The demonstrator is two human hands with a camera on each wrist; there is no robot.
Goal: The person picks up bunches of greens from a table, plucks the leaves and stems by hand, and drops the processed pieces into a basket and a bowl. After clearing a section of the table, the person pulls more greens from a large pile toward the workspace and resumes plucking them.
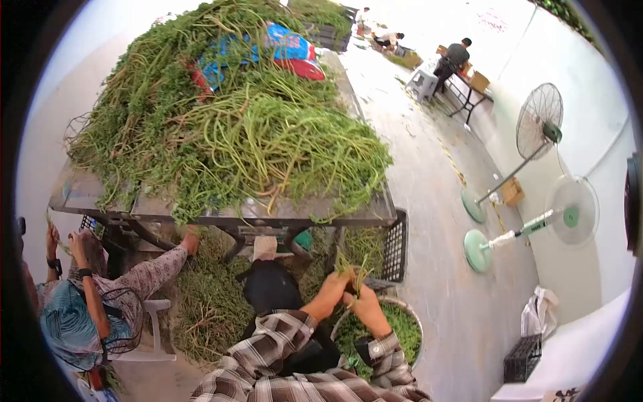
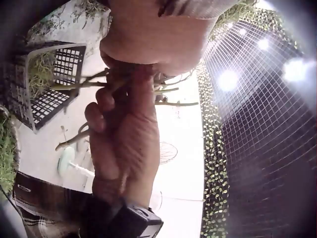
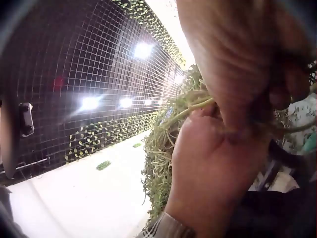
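Close together over a round tub (image 1: 420,333) of green leafy tips, both hands grip a small bunch of green stems (image 1: 362,273). My left hand (image 1: 328,295) pinches the bunch from the left, and its fingers are partly hidden behind the stems. Pressed against it, my right hand (image 1: 368,313) has its fingers curled round the lower stems. In the left wrist view, cut-looking stem ends (image 2: 181,103) stick out between the two hands. The right wrist view shows a pale green stem (image 3: 190,109) coming out between the thumbs.
A metal table (image 1: 268,213) heaped with long-stemmed greens (image 1: 268,141) stands ahead. Under its right corner is a black crate (image 1: 396,248). More greens (image 1: 211,301) lie on the floor. Another person (image 1: 87,315) sits at left. Standing fans (image 1: 477,251) are at right.
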